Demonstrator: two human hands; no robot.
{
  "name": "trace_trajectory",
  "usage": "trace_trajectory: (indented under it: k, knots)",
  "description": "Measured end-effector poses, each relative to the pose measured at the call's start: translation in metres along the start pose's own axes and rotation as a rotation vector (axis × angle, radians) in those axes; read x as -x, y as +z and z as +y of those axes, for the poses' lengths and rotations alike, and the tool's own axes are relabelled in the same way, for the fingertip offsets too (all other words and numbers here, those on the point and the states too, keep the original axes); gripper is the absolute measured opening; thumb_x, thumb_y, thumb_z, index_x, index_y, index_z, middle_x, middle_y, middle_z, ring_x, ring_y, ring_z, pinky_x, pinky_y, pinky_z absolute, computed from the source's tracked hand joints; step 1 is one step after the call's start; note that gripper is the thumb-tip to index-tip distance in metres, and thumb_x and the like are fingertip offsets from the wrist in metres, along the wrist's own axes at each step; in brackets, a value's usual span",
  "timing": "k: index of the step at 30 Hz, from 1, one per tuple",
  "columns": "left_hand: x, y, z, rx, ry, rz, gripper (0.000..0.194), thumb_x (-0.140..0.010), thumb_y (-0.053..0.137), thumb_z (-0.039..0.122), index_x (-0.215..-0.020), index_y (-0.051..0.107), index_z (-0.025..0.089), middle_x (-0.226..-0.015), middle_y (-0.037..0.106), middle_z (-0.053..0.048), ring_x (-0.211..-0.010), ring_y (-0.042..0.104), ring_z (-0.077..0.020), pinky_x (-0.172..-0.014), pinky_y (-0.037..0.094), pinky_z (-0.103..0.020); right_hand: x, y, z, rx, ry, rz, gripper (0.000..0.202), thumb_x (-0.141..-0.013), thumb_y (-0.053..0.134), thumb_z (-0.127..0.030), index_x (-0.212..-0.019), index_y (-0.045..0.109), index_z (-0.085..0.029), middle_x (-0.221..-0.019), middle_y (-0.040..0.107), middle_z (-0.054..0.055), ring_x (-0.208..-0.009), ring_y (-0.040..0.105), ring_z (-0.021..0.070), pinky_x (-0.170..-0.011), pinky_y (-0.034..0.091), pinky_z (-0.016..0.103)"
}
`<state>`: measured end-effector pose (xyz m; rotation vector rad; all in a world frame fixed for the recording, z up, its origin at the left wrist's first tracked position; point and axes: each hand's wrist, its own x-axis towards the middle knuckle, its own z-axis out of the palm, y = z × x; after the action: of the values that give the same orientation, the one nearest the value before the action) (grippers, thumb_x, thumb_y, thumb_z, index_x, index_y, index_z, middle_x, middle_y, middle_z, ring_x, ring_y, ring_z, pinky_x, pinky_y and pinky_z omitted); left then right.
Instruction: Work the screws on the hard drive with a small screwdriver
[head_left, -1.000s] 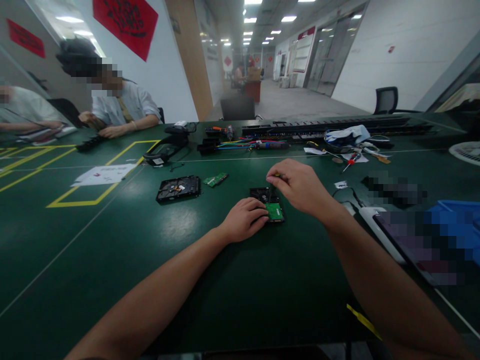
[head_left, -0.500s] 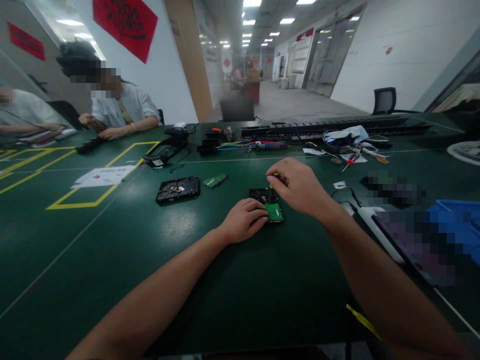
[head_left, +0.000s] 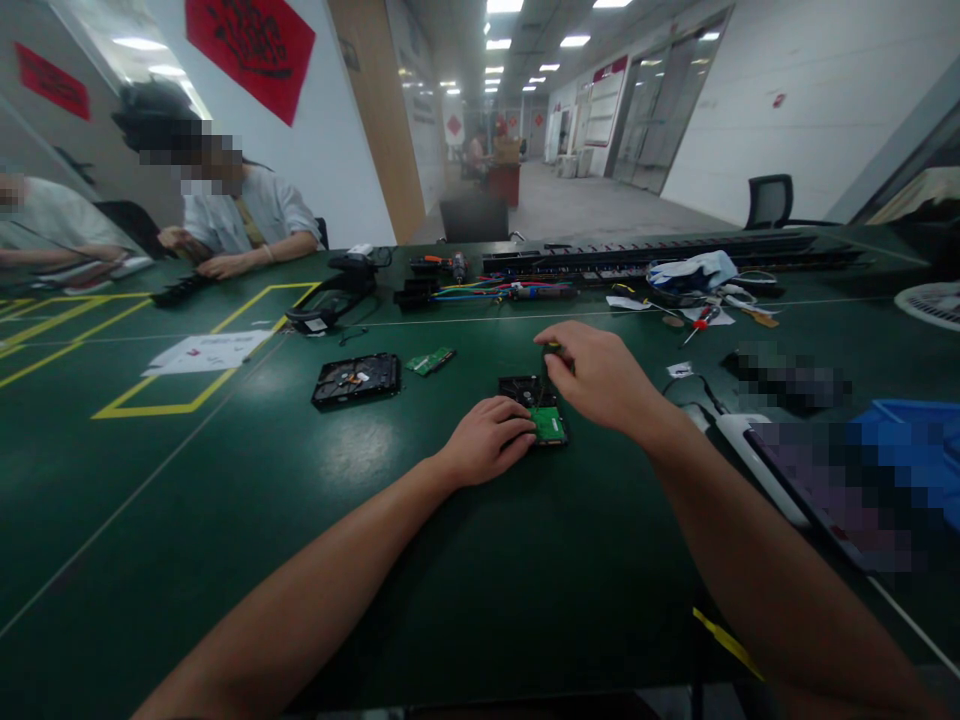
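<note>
A hard drive (head_left: pixel 517 388) with a green circuit board (head_left: pixel 548 426) lies on the green table in front of me. My left hand (head_left: pixel 491 438) presses on its left side and steadies it, fingers bent over the board's edge. Above the drive, my right hand (head_left: pixel 592 372) is closed around a screwdriver (head_left: pixel 553 348) with some yellow on its handle. The shaft points down toward the drive; its tip is hard to make out. Left of these lie a second hard drive (head_left: pixel 356 381) and a loose green circuit board (head_left: pixel 430 361).
Toward the back lie coloured wires (head_left: pixel 472 293), a power drill (head_left: pixel 456 266) and long black rails (head_left: pixel 645 256). A red screwdriver (head_left: pixel 703 318), a white-framed device (head_left: pixel 757 465) and a blue bin (head_left: pixel 911 420) are on the right. Co-workers (head_left: pixel 247 215) sit at far left.
My right hand's fingers have shifted and loosened slightly around the screwdriver handle, with the index finger lifted a little. My left hand and the drive have stayed in place.
</note>
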<state>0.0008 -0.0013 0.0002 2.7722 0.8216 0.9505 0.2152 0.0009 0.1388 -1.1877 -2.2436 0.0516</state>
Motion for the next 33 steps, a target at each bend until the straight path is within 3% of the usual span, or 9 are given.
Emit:
trace_trajectory:
  k: [8, 15, 17, 21, 27, 33]
  knots:
    - [-0.0006, 0.0016, -0.0004, 0.002, -0.002, 0.008, 0.026, -0.107, 0.056, 0.036, -0.118, 0.075, 0.022, -0.122, 0.072, -0.010, -0.119, 0.065, -0.0259, -0.104, 0.052, -0.047, -0.0019, -0.0030, 0.0002, -0.005, -0.043, -0.022, 0.015, -0.101, 0.058, -0.023, -0.100, 0.073, -0.021, -0.098, 0.075, 0.008, -0.097, 0.066, 0.0247, -0.090, 0.048, 0.038]
    - [-0.0002, -0.0002, 0.0005, 0.006, -0.004, 0.012, 0.025, -0.106, 0.057, 0.035, -0.118, 0.075, 0.022, -0.122, 0.072, -0.010, -0.119, 0.066, -0.0257, -0.104, 0.052, -0.047, -0.0016, -0.0021, 0.0025, -0.005, -0.029, -0.032, 0.022, -0.100, 0.056, -0.019, -0.115, 0.072, -0.020, -0.115, 0.077, 0.010, -0.106, 0.069, 0.0259, -0.095, 0.048, 0.039]
    - [-0.0002, -0.0003, 0.0000, 0.009, 0.000, 0.012, 0.025, -0.106, 0.057, 0.035, -0.117, 0.075, 0.022, -0.123, 0.072, -0.010, -0.119, 0.066, -0.0258, -0.104, 0.052, -0.047, -0.0007, -0.0020, 0.0011, -0.014, -0.005, -0.014, 0.025, -0.098, 0.056, -0.017, -0.119, 0.070, -0.018, -0.114, 0.077, 0.010, -0.100, 0.070, 0.0250, -0.091, 0.049, 0.038]
    - [-0.0004, -0.0007, -0.0005, 0.003, 0.002, 0.011, 0.025, -0.106, 0.057, 0.035, -0.118, 0.075, 0.022, -0.122, 0.072, -0.010, -0.118, 0.066, -0.0259, -0.104, 0.052, -0.047, -0.0001, -0.0018, -0.0023, -0.003, 0.010, 0.004, 0.019, -0.096, 0.056, -0.016, -0.109, 0.070, -0.017, -0.103, 0.076, 0.010, -0.086, 0.067, 0.0222, -0.083, 0.048, 0.036]
    - [0.0005, 0.0007, -0.0007, 0.001, 0.001, 0.007, 0.025, -0.106, 0.057, 0.035, -0.118, 0.074, 0.021, -0.123, 0.072, -0.010, -0.119, 0.066, -0.0255, -0.104, 0.052, -0.046, -0.0018, -0.0026, -0.0024, -0.005, -0.058, -0.015, 0.015, -0.101, 0.057, -0.026, -0.100, 0.071, -0.020, -0.095, 0.073, 0.008, -0.092, 0.065, 0.0235, -0.086, 0.046, 0.037]
    - [0.0000, 0.0001, 0.0003, -0.004, -0.002, 0.009, 0.025, -0.106, 0.057, 0.036, -0.117, 0.075, 0.022, -0.122, 0.072, -0.010, -0.119, 0.066, -0.0258, -0.104, 0.053, -0.047, -0.0013, -0.0015, 0.0005, -0.031, -0.054, -0.024, 0.020, -0.099, 0.054, -0.018, -0.111, 0.070, -0.019, -0.111, 0.076, 0.010, -0.102, 0.068, 0.0253, -0.092, 0.047, 0.038]
